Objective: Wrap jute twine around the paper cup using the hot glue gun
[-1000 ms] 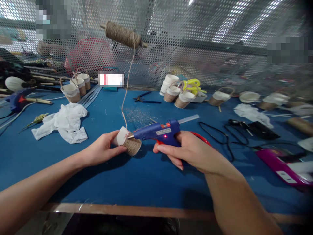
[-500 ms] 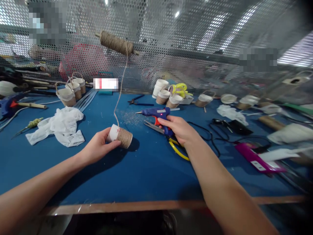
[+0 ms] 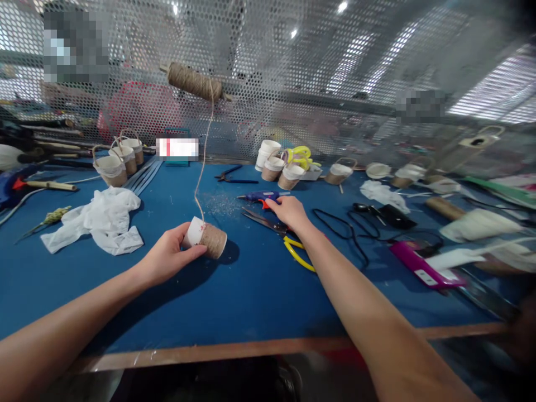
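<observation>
Tilted on its side, a small white cup (image 3: pixel 214 241) partly wrapped in brown twine is gripped in my left hand (image 3: pixel 173 249). From the cup the twine (image 3: pixel 203 162) runs up to a spool (image 3: pixel 195 81) hung at the mesh. My right hand (image 3: pixel 290 213) is closed on a blue hot glue gun (image 3: pixel 260 196) with an orange trigger, low at the table, its nozzle pointing left. Just below the gun lie scissors (image 3: pixel 298 257) with yellow handles, partly hidden by my right wrist.
Twine-wrapped cups with handles (image 3: pixel 112 170) stand at the back left, others (image 3: pixel 291 177) at the back centre and right. A crumpled white cloth (image 3: pixel 103 218) lies left. Pliers (image 3: pixel 237 180) rest behind the glue gun. A purple power strip (image 3: pixel 419 264) and black cables (image 3: pixel 341 223) lie right.
My right hand has lowered the glue gun and moved it back toward the table surface. My left hand keeps the cup in nearly the same place. The view has shifted slightly.
</observation>
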`<state>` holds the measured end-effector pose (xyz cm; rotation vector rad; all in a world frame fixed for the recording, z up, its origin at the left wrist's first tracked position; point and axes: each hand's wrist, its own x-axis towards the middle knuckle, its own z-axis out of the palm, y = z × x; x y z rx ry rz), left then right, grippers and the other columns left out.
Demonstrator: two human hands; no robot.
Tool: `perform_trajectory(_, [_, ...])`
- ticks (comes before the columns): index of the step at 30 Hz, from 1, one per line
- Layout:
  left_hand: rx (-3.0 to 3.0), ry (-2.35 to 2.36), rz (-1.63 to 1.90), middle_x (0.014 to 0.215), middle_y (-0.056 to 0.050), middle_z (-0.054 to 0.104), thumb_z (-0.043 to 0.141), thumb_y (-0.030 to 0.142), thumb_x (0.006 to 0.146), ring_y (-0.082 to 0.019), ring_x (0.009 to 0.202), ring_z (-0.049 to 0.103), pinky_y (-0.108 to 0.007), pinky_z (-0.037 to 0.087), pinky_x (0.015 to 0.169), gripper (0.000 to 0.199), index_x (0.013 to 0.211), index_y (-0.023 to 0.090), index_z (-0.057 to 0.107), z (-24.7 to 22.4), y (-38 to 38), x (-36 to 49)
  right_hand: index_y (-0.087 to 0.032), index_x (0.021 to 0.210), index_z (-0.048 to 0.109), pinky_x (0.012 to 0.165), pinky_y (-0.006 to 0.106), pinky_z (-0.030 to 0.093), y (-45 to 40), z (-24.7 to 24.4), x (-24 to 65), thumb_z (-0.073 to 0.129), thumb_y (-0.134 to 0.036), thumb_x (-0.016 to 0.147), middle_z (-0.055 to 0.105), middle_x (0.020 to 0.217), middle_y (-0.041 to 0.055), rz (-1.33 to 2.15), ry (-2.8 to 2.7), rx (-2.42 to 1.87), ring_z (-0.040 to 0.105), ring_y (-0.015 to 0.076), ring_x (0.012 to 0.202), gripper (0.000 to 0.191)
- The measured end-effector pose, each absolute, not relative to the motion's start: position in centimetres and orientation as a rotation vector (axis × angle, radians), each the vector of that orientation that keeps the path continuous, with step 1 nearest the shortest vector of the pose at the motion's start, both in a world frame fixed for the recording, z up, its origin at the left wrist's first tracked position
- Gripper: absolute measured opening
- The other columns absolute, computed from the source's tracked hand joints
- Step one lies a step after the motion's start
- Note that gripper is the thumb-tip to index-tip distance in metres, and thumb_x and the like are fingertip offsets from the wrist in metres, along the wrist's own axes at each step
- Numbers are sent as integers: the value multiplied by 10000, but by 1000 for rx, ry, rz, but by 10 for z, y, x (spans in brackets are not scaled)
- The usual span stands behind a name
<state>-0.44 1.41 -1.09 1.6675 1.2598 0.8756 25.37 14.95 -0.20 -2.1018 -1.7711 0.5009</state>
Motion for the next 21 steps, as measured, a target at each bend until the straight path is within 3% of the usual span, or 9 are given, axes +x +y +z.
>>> perform_trajectory(4, [1686, 1261, 889, 814, -50, 612, 562, 307, 753, -165, 712, 540, -271, 420, 653, 261, 943, 128, 550, -10, 12, -3, -153, 1107, 552, 878, 444, 419, 134, 8, 243, 504, -302, 866, 520, 1201, 107, 490, -1824, -1980, 514, 234, 1055, 287])
perform_trajectory(7, [1701, 1211, 891, 814, -53, 622, 562, 299, 753, -166, 711, 550, -270, 432, 652, 238, 918, 128, 554, -9, 8, -1, -123, 959, 651, 904, 398, 395, 112, 20, 222, 451, -388, 875, 602, 1106, 137, 740, -1985, -1702, 522, 264, 1054, 342])
perform_trajectory(10, [1753, 1157, 852, 803, -52, 625, 558, 313, 760, -168, 720, 553, -273, 440, 662, 224, 884, 126, 560, -9, 3, 0, -192, 987, 661, 832, 318, 450, 88, 27, 195, 383, -439, 892, 650, 1069, 59, 1128, -2128, -1312, 583, 182, 952, 384])
perform_trajectory(14, [1796, 1151, 800, 777, -44, 613, 557, 323, 761, -159, 699, 536, -268, 439, 645, 230, 867, 119, 559, -9, 0, 0, -175, 939, 638, 827, 280, 452, 69, 28, 174, 538, -363, 814, 653, 1026, 44, 1388, -2078, -963, 585, 140, 923, 247])
perform_trajectory(17, [1780, 1156, 808, 777, -40, 610, 565, 313, 753, -154, 689, 527, -268, 438, 637, 228, 874, 119, 561, -8, 0, 0, -161, 805, 609, 789, 293, 457, 63, 27, 175, 606, -300, 740, 635, 954, 45, 1403, -1943, -895, 580, 136, 857, 154])
perform_trajectory(21, [1695, 1128, 826, 754, -28, 597, 578, 304, 749, -143, 662, 520, -251, 431, 612, 207, 855, 128, 553, -6, 0, 1, -170, 735, 599, 695, 291, 445, 55, 27, 183, 641, -333, 707, 609, 742, 4, 1241, -1855, -989, 547, 123, 691, 170])
